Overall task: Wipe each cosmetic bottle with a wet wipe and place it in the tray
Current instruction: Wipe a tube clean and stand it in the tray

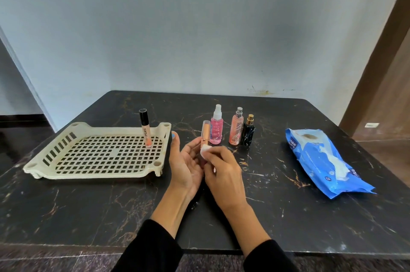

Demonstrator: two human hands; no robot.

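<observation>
My left hand holds a rose-gold cosmetic bottle upright over the table's middle. My right hand pinches a small white wet wipe against the bottle's lower part. A cream perforated tray lies to the left, and a lip gloss tube with a black cap stands upright in its far right corner. Behind my hands stand a pink spray bottle, a peach spray bottle and a small black bottle with a gold cap.
A blue pack of wet wipes lies on the right of the black marble table, a white wipe poking out of its opening. The wall stands just behind the table. A brown door frame rises at the far right.
</observation>
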